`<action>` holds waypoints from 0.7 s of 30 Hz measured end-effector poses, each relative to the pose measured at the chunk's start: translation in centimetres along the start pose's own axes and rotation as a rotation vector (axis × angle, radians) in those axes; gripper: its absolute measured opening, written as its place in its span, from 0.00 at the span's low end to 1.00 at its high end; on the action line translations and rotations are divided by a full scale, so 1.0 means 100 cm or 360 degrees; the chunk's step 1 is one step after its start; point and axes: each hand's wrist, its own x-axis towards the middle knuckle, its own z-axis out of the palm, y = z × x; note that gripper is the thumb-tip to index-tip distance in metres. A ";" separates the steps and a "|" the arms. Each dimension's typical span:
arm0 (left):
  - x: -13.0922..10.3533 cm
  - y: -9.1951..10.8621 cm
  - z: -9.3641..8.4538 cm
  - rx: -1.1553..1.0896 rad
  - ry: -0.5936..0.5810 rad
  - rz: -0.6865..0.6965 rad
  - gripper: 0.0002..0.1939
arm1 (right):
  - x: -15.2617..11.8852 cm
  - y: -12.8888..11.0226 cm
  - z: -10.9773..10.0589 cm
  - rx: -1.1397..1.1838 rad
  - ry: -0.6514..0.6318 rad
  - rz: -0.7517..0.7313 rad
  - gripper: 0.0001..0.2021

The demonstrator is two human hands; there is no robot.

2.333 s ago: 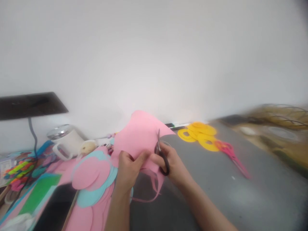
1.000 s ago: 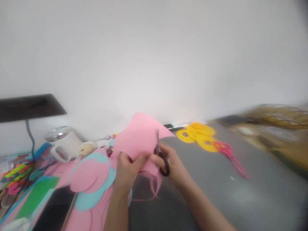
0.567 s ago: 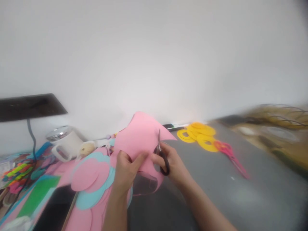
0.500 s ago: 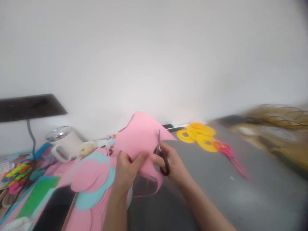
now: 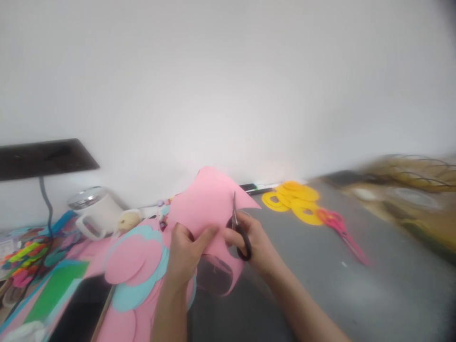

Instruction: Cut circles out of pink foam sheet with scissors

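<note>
A pink sheet [image 5: 204,204] is held up above the grey table, its lower part a thin curved strip around an opening. My left hand [image 5: 188,249] is closed on the sheet's lower edge, thumb on top. Black-handled scissors [image 5: 243,242] are in my right hand [image 5: 254,240], their blades pointing up at the right part of the sheet. Pink discs [image 5: 133,259] and light blue discs [image 5: 133,297] lie overlapping to the left of my left hand.
Yellow rings [image 5: 308,211] and pink scissors [image 5: 344,230] lie on the grey table [image 5: 320,294] to the right. On the left are a white mug [image 5: 101,213] with a shiny lid, a dark flat object [image 5: 83,308], green sheet [image 5: 57,289] and a cable [image 5: 46,204].
The pink sheet has shifted slightly, and its lower strip has swung, showing a rounder opening. Both hands keep their holds, almost in place.
</note>
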 end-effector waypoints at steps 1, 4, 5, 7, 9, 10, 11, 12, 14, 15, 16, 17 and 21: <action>0.001 -0.002 0.000 0.0018 0.0017 0.0008 0.19 | 0.000 0.000 0.000 0.0002 0.0007 0.0014 0.16; 0.003 -0.006 -0.002 0.0055 0.0014 0.0008 0.20 | 0.000 -0.002 0.002 0.0009 0.0019 0.0042 0.16; 0.003 -0.007 -0.003 0.0063 -0.0004 -0.0001 0.20 | 0.000 -0.003 0.002 0.0009 0.0023 0.0048 0.16; 0.004 -0.007 -0.004 0.0075 -0.0042 -0.0027 0.20 | -0.001 -0.003 0.002 0.0010 0.0020 0.0054 0.16; 0.004 -0.006 -0.005 0.0062 -0.0054 -0.0037 0.20 | -0.001 -0.002 0.002 0.0012 0.0009 0.0049 0.16; 0.004 -0.005 -0.005 0.0056 -0.0047 -0.0029 0.20 | -0.001 -0.002 0.001 0.0014 0.0003 0.0041 0.16; 0.004 -0.005 -0.006 0.0064 -0.0038 -0.0019 0.20 | -0.001 -0.001 0.001 0.0015 -0.0002 0.0036 0.15; 0.004 -0.004 -0.006 0.0084 -0.0027 -0.0010 0.20 | 0.000 -0.001 0.000 0.0015 -0.0005 0.0029 0.15; 0.004 -0.004 -0.006 0.0118 -0.0001 -0.0003 0.21 | 0.001 -0.001 0.000 0.0009 -0.0011 0.0027 0.15; 0.004 -0.004 -0.006 0.0112 0.0018 -0.0002 0.21 | 0.001 -0.002 0.000 0.0001 -0.0010 0.0029 0.15; 0.004 -0.004 -0.006 0.0084 0.0039 -0.0001 0.22 | 0.001 -0.002 0.000 -0.0010 -0.0008 0.0033 0.16; 0.004 -0.004 -0.006 0.0042 0.0061 0.0005 0.22 | 0.002 -0.003 0.000 -0.0022 -0.0005 0.0035 0.16; 0.004 -0.003 -0.005 -0.0080 0.0097 0.0007 0.21 | 0.002 -0.003 0.000 -0.0008 -0.0014 0.0035 0.16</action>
